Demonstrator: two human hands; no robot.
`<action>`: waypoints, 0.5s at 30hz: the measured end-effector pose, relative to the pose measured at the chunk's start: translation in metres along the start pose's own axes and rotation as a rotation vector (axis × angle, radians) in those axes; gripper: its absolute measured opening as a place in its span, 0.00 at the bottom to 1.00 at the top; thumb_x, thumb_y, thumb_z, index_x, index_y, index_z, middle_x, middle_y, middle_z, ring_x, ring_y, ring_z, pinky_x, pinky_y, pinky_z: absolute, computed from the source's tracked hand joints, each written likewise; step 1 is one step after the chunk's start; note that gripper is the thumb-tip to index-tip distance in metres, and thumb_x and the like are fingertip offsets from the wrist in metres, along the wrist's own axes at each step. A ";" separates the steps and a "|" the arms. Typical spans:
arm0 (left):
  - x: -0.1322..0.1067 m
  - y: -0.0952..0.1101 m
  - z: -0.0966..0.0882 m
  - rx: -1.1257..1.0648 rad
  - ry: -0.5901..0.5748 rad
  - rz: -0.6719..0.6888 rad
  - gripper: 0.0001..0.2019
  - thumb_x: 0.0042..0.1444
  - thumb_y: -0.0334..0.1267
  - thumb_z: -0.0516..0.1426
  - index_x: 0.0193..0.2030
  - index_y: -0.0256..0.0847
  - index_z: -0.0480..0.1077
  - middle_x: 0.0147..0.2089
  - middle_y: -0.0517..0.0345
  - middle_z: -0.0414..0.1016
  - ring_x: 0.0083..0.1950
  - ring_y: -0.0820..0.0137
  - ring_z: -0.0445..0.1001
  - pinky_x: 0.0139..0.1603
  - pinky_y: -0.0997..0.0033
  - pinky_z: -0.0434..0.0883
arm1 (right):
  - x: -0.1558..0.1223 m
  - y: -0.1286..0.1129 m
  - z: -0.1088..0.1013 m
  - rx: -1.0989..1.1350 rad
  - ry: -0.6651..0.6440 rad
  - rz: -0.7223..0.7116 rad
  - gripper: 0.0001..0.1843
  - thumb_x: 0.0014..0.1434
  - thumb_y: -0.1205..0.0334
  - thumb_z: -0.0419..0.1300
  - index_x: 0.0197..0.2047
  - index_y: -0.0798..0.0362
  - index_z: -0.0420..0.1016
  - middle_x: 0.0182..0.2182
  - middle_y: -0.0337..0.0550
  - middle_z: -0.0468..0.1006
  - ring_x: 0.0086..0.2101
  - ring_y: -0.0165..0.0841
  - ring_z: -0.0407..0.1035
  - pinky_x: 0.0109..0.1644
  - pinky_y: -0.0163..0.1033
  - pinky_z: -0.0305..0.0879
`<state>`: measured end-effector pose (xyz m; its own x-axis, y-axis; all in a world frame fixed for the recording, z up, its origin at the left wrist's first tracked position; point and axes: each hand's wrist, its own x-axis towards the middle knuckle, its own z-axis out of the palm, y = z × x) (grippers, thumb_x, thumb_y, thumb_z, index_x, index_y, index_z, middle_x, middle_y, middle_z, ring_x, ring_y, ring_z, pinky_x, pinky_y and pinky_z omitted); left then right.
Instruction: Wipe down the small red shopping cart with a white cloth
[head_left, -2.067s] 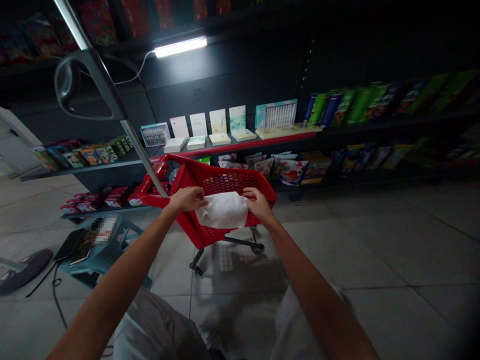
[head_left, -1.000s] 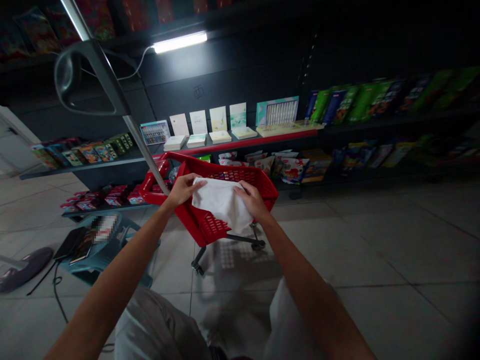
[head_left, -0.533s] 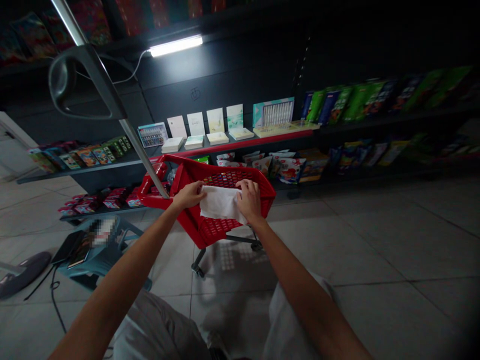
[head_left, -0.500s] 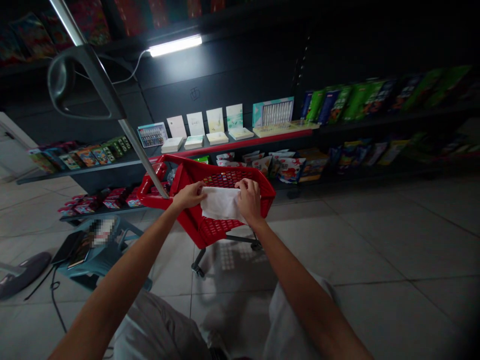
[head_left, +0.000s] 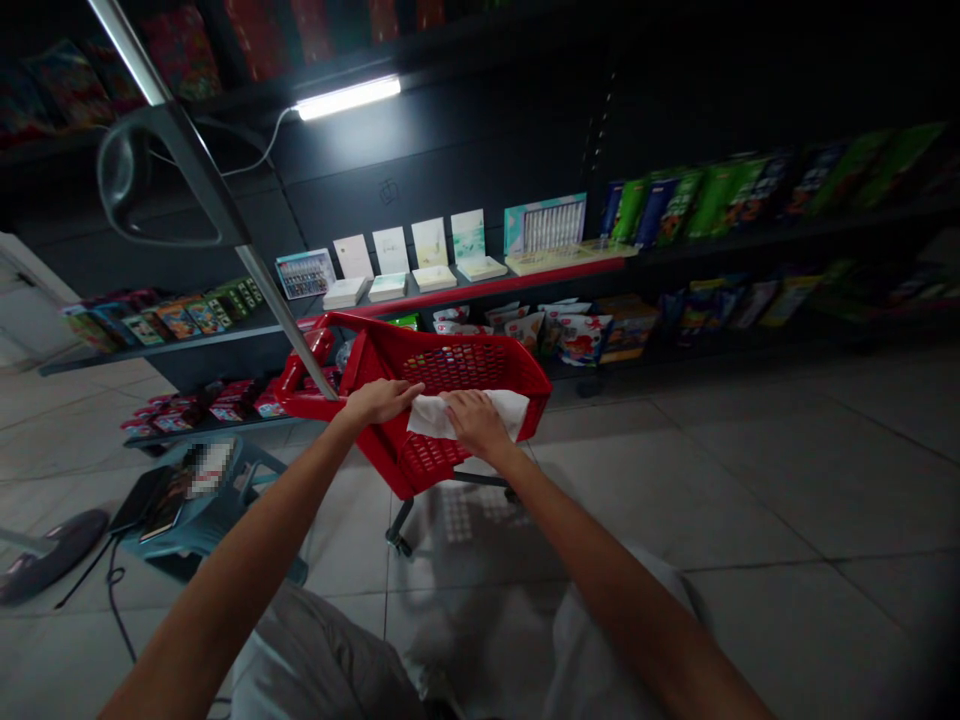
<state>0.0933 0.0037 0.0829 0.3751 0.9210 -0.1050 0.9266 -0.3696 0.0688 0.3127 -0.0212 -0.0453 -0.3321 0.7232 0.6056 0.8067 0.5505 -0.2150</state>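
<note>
A white cloth (head_left: 511, 408) lies across the near top edge of a small red shopping cart (head_left: 375, 350). My right hand (head_left: 476, 422) rests over the middle of the cloth, fingers curled on it against the rim. At the cloth's left end is my left hand (head_left: 382, 400), its fingers closed at the corner; the exact grip underneath is hidden. The cart's basket has slotted walls, and its push handle (head_left: 306, 360) is on the left.
A metal pole (head_left: 274, 295) with a grey loop handle rises beside the cart. Behind stand dark shelves with books (head_left: 390, 285), boxed sets and snack bags (head_left: 581, 338). To the left, a blue stool (head_left: 199, 530) carries a dark device with a cable. Tiled floor spreads right.
My right hand has turned from pinching the cloth's right edge to lying over its middle. The cloth has dropped from hanging between both hands onto the rim, its right end now spread rightward.
</note>
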 end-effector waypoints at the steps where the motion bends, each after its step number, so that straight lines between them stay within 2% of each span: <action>1: -0.001 0.000 0.000 0.025 -0.006 0.008 0.33 0.67 0.66 0.41 0.57 0.49 0.76 0.55 0.46 0.82 0.55 0.52 0.80 0.53 0.60 0.72 | -0.002 0.007 -0.002 -0.020 -0.006 0.007 0.20 0.74 0.59 0.49 0.63 0.52 0.72 0.54 0.51 0.79 0.53 0.43 0.69 0.62 0.49 0.57; 4: -0.005 0.001 0.001 0.132 -0.018 0.027 0.33 0.64 0.68 0.45 0.58 0.49 0.76 0.51 0.44 0.83 0.52 0.51 0.81 0.52 0.58 0.72 | -0.009 0.032 -0.010 -0.056 -0.035 0.045 0.19 0.73 0.60 0.49 0.59 0.53 0.75 0.51 0.52 0.81 0.50 0.44 0.70 0.59 0.49 0.58; 6: -0.007 0.000 0.003 0.209 -0.017 0.043 0.31 0.61 0.68 0.51 0.54 0.47 0.79 0.46 0.42 0.84 0.49 0.49 0.82 0.51 0.57 0.73 | -0.015 0.054 -0.016 -0.048 -0.049 0.081 0.18 0.73 0.59 0.49 0.57 0.52 0.77 0.50 0.52 0.82 0.49 0.44 0.71 0.58 0.49 0.59; 9: -0.008 -0.001 0.006 0.286 0.012 0.056 0.25 0.58 0.62 0.57 0.47 0.46 0.81 0.44 0.43 0.84 0.48 0.50 0.82 0.50 0.59 0.73 | -0.029 0.093 -0.024 0.014 -0.038 0.149 0.18 0.72 0.58 0.50 0.55 0.51 0.78 0.50 0.51 0.82 0.49 0.43 0.72 0.59 0.50 0.61; 12: -0.006 -0.002 0.007 0.334 0.014 0.049 0.21 0.59 0.58 0.58 0.47 0.47 0.81 0.44 0.43 0.84 0.48 0.51 0.82 0.49 0.61 0.73 | -0.044 0.128 -0.025 0.101 0.029 0.226 0.20 0.72 0.56 0.49 0.56 0.52 0.78 0.54 0.52 0.80 0.55 0.44 0.71 0.64 0.54 0.61; 15: -0.005 0.000 0.006 0.362 0.002 0.048 0.21 0.60 0.58 0.57 0.47 0.47 0.81 0.45 0.43 0.84 0.48 0.51 0.82 0.48 0.61 0.74 | -0.058 0.146 -0.017 0.216 0.139 0.316 0.23 0.71 0.54 0.48 0.57 0.52 0.78 0.60 0.52 0.76 0.64 0.43 0.64 0.71 0.57 0.56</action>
<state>0.0914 -0.0015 0.0771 0.4186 0.9017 -0.1087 0.8568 -0.4317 -0.2820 0.4584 0.0105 -0.0982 -0.0036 0.8156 0.5786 0.7325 0.3960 -0.5538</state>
